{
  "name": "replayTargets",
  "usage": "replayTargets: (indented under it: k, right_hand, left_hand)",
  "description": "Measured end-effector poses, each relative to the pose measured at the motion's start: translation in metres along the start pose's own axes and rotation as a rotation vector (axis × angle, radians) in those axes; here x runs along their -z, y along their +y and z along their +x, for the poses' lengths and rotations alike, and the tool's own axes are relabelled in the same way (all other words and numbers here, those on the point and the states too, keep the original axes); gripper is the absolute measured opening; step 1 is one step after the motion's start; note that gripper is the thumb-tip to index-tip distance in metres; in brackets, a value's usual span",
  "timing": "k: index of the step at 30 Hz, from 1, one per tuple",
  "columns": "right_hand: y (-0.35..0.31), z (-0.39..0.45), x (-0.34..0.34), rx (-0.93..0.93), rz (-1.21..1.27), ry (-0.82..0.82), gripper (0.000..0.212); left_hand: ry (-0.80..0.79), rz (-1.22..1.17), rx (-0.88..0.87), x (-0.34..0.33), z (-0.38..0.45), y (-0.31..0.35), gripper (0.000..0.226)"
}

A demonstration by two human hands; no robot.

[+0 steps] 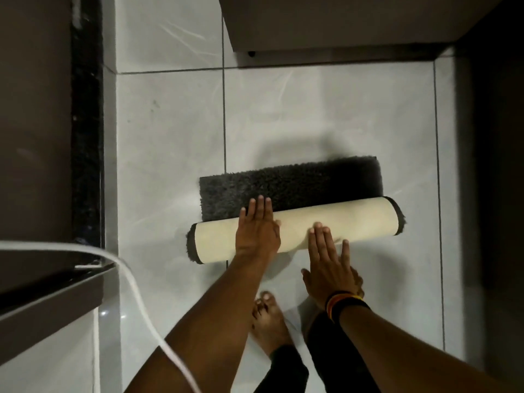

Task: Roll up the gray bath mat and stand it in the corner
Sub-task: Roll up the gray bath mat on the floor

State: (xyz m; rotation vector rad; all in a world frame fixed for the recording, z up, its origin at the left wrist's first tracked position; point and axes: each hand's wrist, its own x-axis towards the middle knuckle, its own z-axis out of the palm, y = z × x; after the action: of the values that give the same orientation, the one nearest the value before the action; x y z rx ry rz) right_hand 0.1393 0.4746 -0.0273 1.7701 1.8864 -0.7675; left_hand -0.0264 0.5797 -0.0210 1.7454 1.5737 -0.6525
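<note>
Pale glossy floor tiles [326, 114] with dark grout lines; white cable [133, 282] looping across lower left; dark countertop edge [51, 290] at left; light cabinet [326, 21] at top.

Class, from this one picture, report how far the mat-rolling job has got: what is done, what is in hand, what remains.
Done: most of the gray shaggy bath mat is wound into a roll showing its cream backing. In hand: the left hand and right hand press flat on the roll. Left: a strip of pile still lies flat on the white tiled floor; then stand it up.
</note>
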Motion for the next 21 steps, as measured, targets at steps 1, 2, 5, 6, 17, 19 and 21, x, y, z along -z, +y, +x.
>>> replayTargets:
  k: [1, 2, 5, 6, 17, 19, 21]
  right_hand:
    - [0.001, 0.009, 0.007, 0.014, 0.018, 0.034, 0.097]
    - [0.001, 0.025, 0.017, 0.039, 0.003, 0.089, 0.094]
    - [-0.001, 0.070, 0.057, 0.042, 0.030, 0.072, 0.081]
    - [-0.001, 0.082, 0.069, 0.054, 0.033, 0.066, 0.079]
    - [0.010, 0.064, 0.062, -0.129, 0.726, 0.453, 0.058]
    - [0.007, 0.056, 0.048, -0.375, 1.031, 0.434, 0.057]
    - [0.005, 0.075, 0.054, -0.680, 1.457, 0.288, 0.062]
  left_hand:
    - [0.051, -0.039, -0.027, 0.000, -0.002, -0.001, 0.064]
    - [0.141, -0.048, -0.076, -0.002, -0.005, -0.002, 0.065]
    - [0.317, -0.114, -0.287, -0.018, -0.025, 0.002, 0.067]
    - [0.309, -0.129, -0.292, -0.027, -0.034, 0.003, 0.067]
    - [0.291, -0.138, -0.091, 0.025, 0.039, 0.019, 0.080]
    - [0.283, -0.116, -0.064, 0.046, 0.057, 0.017, 0.081]
    - [0.256, -0.114, -0.059, 0.063, 0.070, 0.016, 0.080]
